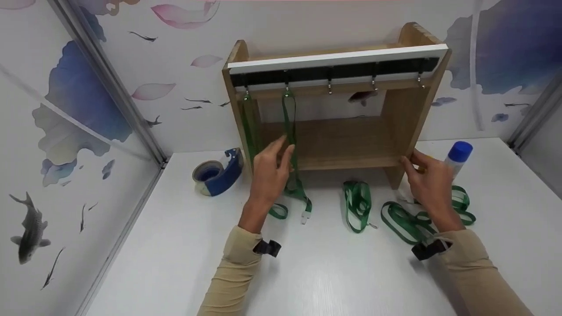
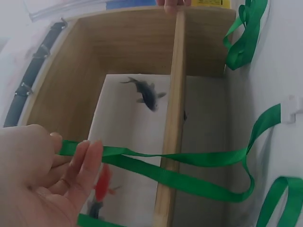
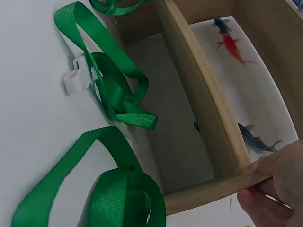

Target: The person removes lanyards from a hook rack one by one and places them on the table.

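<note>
A green lanyard [image 1: 288, 114] hangs from the second hook of a wooden shelf [image 1: 347, 140], its lower end with a white clip [image 1: 305, 216] lying on the table. My left hand [image 1: 270, 171] is at this strap, fingers mostly straight; in the left wrist view the green strap [image 2: 203, 158] passes behind the fingertips [image 2: 92, 153]. Another green lanyard [image 1: 248, 127] hangs from the leftmost hook, partly behind the left hand. My right hand [image 1: 432, 186] grips the front edge of the shelf's right side panel [image 3: 213, 191], thumb on one face and fingers on the other.
Two bundled green lanyards, one in the middle [image 1: 358, 204] and one by the right wrist [image 1: 406, 224], lie on the white table [image 1: 333, 276]. A blue tape dispenser [image 1: 226, 175] stands left of the shelf. A blue-capped glue stick [image 1: 459, 153] is behind the right hand. Three hooks [image 1: 374, 82] hold nothing.
</note>
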{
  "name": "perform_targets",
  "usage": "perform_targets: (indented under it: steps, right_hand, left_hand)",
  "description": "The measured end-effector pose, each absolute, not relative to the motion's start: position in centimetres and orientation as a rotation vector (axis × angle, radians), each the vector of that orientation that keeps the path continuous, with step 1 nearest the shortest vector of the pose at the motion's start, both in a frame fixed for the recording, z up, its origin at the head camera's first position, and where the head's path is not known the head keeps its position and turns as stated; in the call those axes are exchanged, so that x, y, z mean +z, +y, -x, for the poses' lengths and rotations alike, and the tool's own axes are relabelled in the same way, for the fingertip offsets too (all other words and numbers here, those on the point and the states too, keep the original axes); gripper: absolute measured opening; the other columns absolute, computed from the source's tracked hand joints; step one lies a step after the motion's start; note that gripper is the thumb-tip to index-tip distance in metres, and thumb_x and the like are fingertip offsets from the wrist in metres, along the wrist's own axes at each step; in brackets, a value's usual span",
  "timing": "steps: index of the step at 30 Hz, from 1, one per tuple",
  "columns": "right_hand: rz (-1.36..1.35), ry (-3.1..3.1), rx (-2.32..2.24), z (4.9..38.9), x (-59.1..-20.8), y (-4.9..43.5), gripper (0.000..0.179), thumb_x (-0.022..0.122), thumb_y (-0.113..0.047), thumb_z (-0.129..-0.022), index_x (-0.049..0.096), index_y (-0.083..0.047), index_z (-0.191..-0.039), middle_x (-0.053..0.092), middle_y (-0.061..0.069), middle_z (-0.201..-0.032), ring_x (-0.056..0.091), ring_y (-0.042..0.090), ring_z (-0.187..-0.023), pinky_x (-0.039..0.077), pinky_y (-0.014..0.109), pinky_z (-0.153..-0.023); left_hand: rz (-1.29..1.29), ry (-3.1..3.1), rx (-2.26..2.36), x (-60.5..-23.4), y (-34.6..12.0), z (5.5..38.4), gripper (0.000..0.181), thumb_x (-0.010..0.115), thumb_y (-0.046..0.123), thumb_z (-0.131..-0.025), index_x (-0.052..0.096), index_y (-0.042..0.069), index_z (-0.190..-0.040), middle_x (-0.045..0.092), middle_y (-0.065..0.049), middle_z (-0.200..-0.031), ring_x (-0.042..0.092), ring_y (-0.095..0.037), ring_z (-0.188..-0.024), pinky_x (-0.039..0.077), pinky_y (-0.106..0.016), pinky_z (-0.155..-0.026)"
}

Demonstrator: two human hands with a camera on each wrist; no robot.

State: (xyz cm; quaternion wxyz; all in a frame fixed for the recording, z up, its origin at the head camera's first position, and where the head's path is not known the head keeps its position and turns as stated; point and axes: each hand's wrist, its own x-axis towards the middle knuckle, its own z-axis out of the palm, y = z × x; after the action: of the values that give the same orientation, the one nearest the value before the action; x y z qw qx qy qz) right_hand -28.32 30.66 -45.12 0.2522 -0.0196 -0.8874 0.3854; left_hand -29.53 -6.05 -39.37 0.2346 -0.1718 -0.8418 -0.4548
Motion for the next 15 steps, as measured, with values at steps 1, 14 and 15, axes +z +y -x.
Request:
perform_targets:
  steps: [1, 14, 15]
  right_hand:
    - [0.048, -2.412, 1.051, 28.4, -45.2, 30.6, 0.048, 0.063, -0.033, -0.111, 0.060, -0.012, -0.154, 0.065, 0.018, -0.150, 0.065, 0.048, -0.134, 0.058, 0.062, -0.104]
    - [0.037, -2.378, 1.031, 28.3, -45.3, 30.6, 0.048, 0.066, -0.032, -0.109, 0.062, -0.012, -0.153, 0.068, 0.018, -0.146, 0.068, 0.047, -0.132, 0.059, 0.061, -0.100]
    - [0.036, -2.376, 1.027, 28.3, -45.3, 30.6, 0.048, 0.066, -0.032, -0.109, 0.061, -0.012, -0.153, 0.068, 0.018, -0.145, 0.068, 0.046, -0.132, 0.059, 0.061, -0.100]
  left_hand:
    - [0.476, -2.308, -1.258, -39.5, -5.9, 29.7, 0.045, 0.059, 0.028, -0.114, 0.062, 0.002, -0.151, 0.077, -0.015, -0.116, 0.078, -0.017, -0.087, 0.066, -0.028, -0.082]
    - [0.475, -2.222, -1.393, -40.0, -5.5, 31.0, 0.025, 0.063, 0.022, -0.112, 0.081, 0.006, -0.119, 0.078, -0.009, -0.097, 0.072, -0.018, -0.085, 0.064, -0.027, -0.078]
    - [0.467, -2.220, -1.384, -39.9, -5.6, 30.9, 0.024, 0.065, 0.022, -0.111, 0.082, 0.008, -0.120, 0.079, -0.008, -0.100, 0.073, -0.018, -0.087, 0.065, -0.028, -0.080]
